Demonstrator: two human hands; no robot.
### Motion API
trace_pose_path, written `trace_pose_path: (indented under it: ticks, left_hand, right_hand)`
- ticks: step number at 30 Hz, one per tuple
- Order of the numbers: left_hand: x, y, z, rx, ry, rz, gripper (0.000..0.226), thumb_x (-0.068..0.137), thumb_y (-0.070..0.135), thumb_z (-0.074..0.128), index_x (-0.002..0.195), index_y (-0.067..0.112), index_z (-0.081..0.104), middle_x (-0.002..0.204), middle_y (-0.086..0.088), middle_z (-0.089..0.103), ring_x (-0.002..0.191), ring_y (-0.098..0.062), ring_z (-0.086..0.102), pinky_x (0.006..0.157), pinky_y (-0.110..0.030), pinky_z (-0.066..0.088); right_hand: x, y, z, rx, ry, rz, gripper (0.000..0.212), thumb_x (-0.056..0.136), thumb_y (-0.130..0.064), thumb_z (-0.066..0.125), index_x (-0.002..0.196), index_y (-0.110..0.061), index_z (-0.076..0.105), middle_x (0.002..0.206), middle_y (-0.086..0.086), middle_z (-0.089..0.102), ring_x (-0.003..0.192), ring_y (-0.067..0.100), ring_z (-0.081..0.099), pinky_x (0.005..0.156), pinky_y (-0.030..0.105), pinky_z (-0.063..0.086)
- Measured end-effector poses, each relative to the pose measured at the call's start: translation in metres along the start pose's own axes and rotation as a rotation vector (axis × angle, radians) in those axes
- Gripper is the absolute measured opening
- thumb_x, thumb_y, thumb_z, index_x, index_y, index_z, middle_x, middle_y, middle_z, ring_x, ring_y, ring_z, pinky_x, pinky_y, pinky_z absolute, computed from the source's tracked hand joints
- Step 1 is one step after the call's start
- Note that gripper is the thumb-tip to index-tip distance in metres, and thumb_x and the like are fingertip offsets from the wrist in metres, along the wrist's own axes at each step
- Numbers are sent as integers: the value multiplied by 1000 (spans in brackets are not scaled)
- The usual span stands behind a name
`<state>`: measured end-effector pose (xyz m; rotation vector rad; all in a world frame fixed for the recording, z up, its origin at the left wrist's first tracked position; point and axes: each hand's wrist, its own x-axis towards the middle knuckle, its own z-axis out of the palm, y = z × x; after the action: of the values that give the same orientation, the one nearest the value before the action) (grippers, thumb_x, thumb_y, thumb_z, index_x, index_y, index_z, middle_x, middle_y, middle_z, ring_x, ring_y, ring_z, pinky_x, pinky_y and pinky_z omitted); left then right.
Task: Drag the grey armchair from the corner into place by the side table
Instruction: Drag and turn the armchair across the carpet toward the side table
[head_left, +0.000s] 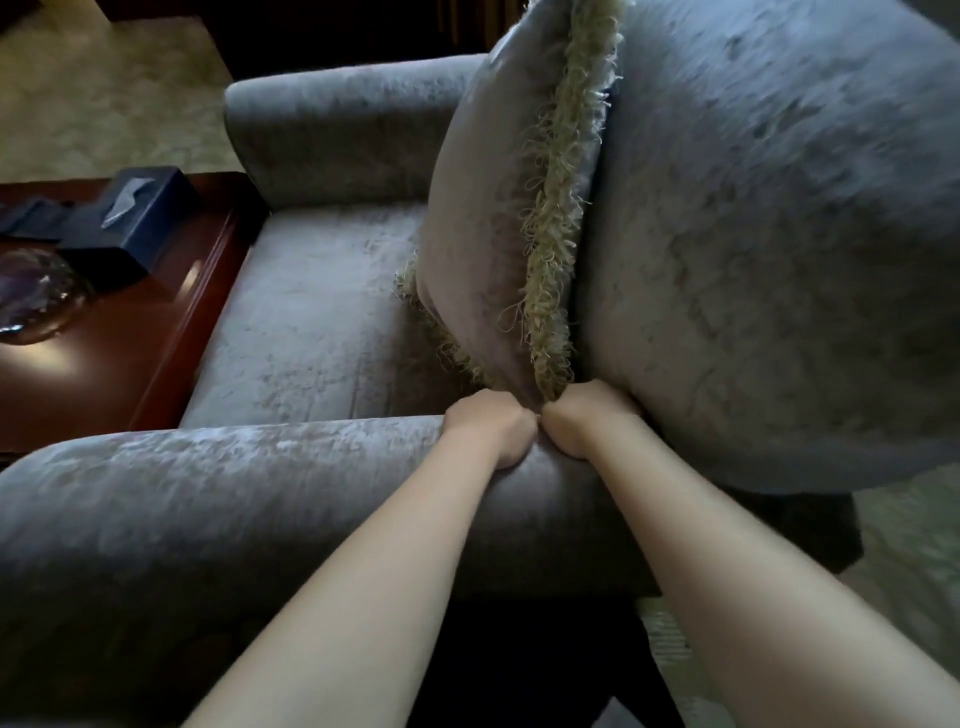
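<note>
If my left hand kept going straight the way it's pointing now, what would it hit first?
Most likely the fringed cushion, at its lower corner. The left hand grips the armrest just short of that corner and points toward it. Depth is unclear, so this is a judgement.

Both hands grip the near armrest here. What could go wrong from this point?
1. The grey armchair sits close by the side table; a shove that way could bump it and jolt the glass bowl on it.
2. The left hand and right hand grip the near armrest at one spot by the backrest, so the chair may swivel, not slide straight.
3. The fringed cushion stands on edge and could topple.
</note>
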<state>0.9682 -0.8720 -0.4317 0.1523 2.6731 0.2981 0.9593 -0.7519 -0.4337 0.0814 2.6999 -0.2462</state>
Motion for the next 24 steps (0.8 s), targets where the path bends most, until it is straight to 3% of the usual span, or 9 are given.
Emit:
trace_pose_path:
  ticks: [4, 9, 15, 17, 20, 22, 24]
  left_hand:
    - [4, 4, 10, 33, 130, 35, 43, 93, 33, 28, 98, 13, 65, 105, -13, 66, 93, -33, 59, 69, -36, 36]
    - [6, 1, 11, -79, 241, 32, 44, 92, 43, 30, 92, 14, 63, 103, -13, 65, 93, -35, 59, 69, -38, 33]
    - [-12, -2, 1, -168, 329, 24, 37, 93, 36, 38, 107, 8, 57, 112, -16, 56, 101, -37, 54, 82, -43, 37]
    - [-24, -20, -4, -99, 369, 45, 37, 91, 37, 40, 108, 8, 56, 114, -15, 54, 103, -35, 52, 84, -43, 35]
    - [-42, -80, -20, 13, 398, -23, 39, 91, 37, 40, 113, 9, 54, 118, -14, 51, 109, -33, 48, 90, -43, 33]
    - [-59, -135, -31, 47, 443, -116, 38, 91, 37, 40, 115, 9, 52, 121, -13, 50, 111, -31, 45, 93, -43, 31]
    - [-80, -195, -40, 45, 519, -247, 38, 90, 35, 42, 116, 10, 52, 122, -13, 50, 112, -30, 45, 93, -42, 33]
  right_hand:
    - [5, 8, 15, 41, 169, 44, 46, 85, -40, 36, 95, -7, 66, 101, 16, 67, 91, 32, 63, 63, 28, 37]
    - [11, 10, 21, 19, 252, 27, 45, 84, -43, 37, 88, -10, 67, 93, 13, 69, 84, 32, 64, 60, 28, 36]
    - [-4, 3, 8, 78, 319, -1, 35, 88, -38, 43, 84, -12, 66, 89, 13, 66, 78, 32, 61, 62, 32, 46]
    - [-16, -2, 0, -78, 399, -130, 24, 87, -29, 53, 82, -8, 64, 86, 14, 63, 74, 34, 60, 61, 36, 50]
    - [-27, -25, -14, -487, 486, -411, 12, 67, -3, 72, 70, -2, 61, 71, 17, 60, 56, 35, 58, 43, 34, 44]
    - [-27, -60, -21, -659, 418, -418, 13, 82, -7, 56, 94, -7, 58, 95, 12, 58, 78, 32, 61, 51, 33, 43]
    - [-23, -101, -23, -660, 375, -412, 23, 89, -9, 42, 110, -13, 49, 110, 6, 52, 96, 25, 59, 59, 33, 45]
